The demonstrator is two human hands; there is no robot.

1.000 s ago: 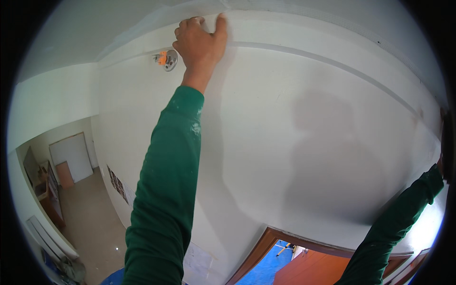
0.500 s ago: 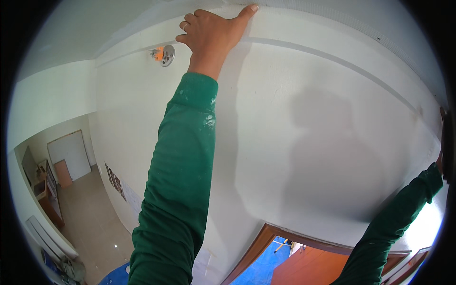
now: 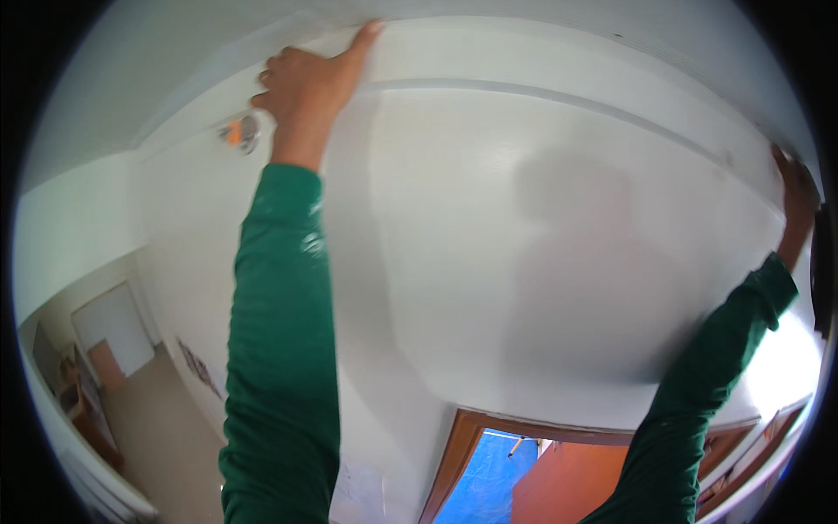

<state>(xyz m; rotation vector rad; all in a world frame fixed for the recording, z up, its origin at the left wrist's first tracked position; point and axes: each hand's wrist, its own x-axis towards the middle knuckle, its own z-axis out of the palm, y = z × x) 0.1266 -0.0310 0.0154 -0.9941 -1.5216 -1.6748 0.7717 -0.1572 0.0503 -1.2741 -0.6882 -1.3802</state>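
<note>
High on a white wall [image 3: 454, 218], my left hand [image 3: 312, 86] is spread, its thumb stretched to the joint where the wall meets the ceiling [image 3: 489, 7]. It appears to hold nothing. Far to the right, my right hand [image 3: 796, 190] reaches up to the same joint with its thumb apart from the fingers. Its palm side is partly hidden. Between the hands a pale, narrow strip [image 3: 672, 74] follows the joint; its mesh texture is blurred now. Both green sleeves show, with white smears on the left cuff.
A round metal fitting with an orange part [image 3: 248, 134] sticks out from the wall beneath my left hand. Below is a brown door frame [image 3: 456, 454] with blue sheeting [image 3: 489, 480] beyond it. A passage floor [image 3: 166, 428] lies at lower left. Something dark [image 3: 821, 271] borders the right edge.
The view has shifted, so my left hand sits further left and slightly lower in it. My right hand, mostly hidden before, now shows at the joint.
</note>
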